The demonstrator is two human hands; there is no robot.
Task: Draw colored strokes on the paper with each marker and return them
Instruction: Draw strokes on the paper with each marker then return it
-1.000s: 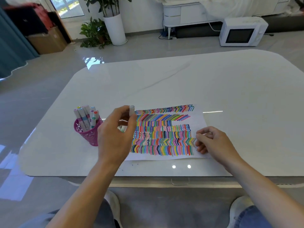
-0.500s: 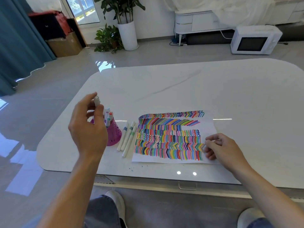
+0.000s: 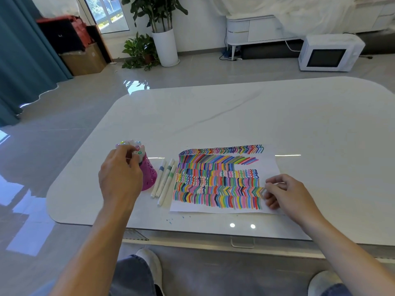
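Left hand (image 3: pixel 119 178) has its grip curled round a marker (image 3: pixel 137 154) in the pink cup (image 3: pixel 149 178), 9 o'clock of the paper (image 3: pixel 269 165), returning it I'd guess. Right hand (image 3: pixel 288 193) pins the paper's 4 o'clock edge so it won't slide. Its grip is curled, but I can't tell if it's pinching anything.

I can make out no legible writing, brand or number on the paper (image 3: pixel 268 165), markers (image 3: pixel 162 167) or microwave (image 3: pixel 329 56).
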